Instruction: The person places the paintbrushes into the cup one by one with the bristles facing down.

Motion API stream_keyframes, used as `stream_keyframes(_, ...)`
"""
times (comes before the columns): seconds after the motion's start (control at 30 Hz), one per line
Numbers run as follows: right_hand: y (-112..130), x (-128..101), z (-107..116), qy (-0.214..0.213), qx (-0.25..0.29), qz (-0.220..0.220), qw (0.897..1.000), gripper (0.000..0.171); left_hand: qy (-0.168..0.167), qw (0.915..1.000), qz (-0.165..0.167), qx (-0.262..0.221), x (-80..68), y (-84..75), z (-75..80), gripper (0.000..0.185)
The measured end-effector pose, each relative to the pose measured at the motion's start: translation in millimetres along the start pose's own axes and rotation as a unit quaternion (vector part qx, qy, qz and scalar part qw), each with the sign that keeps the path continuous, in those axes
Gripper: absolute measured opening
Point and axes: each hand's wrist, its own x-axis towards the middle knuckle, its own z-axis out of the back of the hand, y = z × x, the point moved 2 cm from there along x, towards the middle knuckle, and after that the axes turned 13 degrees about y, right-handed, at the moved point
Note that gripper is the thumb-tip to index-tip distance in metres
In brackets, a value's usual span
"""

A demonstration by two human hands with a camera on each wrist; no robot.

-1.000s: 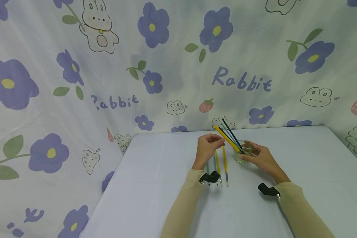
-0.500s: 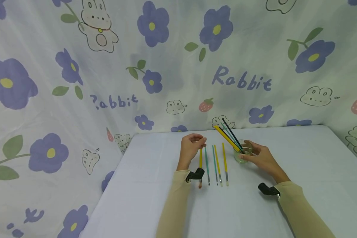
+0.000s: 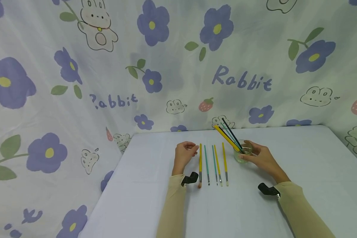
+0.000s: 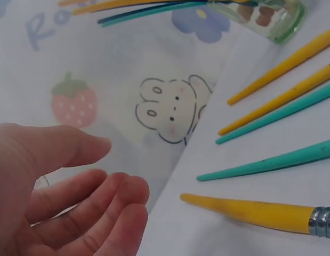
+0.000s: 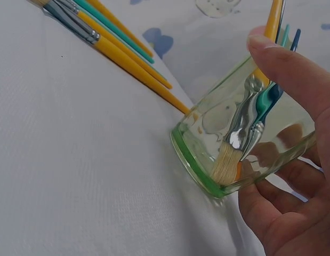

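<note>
My left hand [image 3: 185,154] hovers just left of a row of paintbrushes, thumb apart from the loosely bent fingers, with nothing in it. Closest to it lies a thick yellow paintbrush [image 3: 200,162], bristles toward me. Right of that are a teal brush [image 3: 206,163], a second teal brush [image 3: 215,160] beside a yellow brush [image 3: 218,162], then another yellow brush [image 3: 224,158]. My right hand [image 3: 260,157] grips a clear glass jar [image 5: 202,154] with a green-tinted base. Inside it lean yellow, teal and dark-handled brushes [image 3: 227,137], pale bristles [image 5: 227,165] down.
A white-covered table [image 3: 131,198] bears everything. Behind it hangs a curtain [image 3: 178,79] printed with blue flowers, rabbits and strawberries. Black camera mounts [image 3: 190,178] sit on both wrists over beige sleeves [image 3: 172,205].
My left hand has moved left from over the row of brushes, uncovering the thick yellow paintbrush. The right hand and the glass jar have stayed in place.
</note>
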Motion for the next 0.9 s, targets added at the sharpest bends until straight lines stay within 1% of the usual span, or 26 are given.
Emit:
stream_keyframes(0.13,0.1,0.6,-0.7,0.002,-0.001,0.004,1.0,0.09,0.011,0.9997,0.016,0.015,1.8,6.9,-1.2,0.02)
stream_keyframes(0.3,1.3,0.9,-1.9,0.0,-0.002,0.004,1.0,0.089,0.03,0.9977,0.033,0.052,2.7,13.9,-4.9,0.022)
stream_keyframes(0.43,0.6,1.1,-3.1,0.001,-0.005,0.003,1.0,0.09,0.032,0.9949,0.058,0.076,1.8,18.3,-8.0,0.024)
stream_keyframes(0.53,-0.2,1.0,-3.2,0.001,-0.002,0.001,1.0,0.091,0.032,0.9925,0.071,0.094,2.1,21.5,-10.5,0.025)
stream_keyframes(0.73,-1.5,-0.1,-0.7,0.0,0.001,0.002,1.0,0.09,0.037,0.9888,0.064,0.129,4.0,25.2,-18.3,0.024)
stream_keyframes(0.9,0.5,-1.1,0.7,0.001,0.002,0.003,1.0,0.087,0.029,0.9833,0.06,0.17,3.2,23.6,-23.9,0.024)
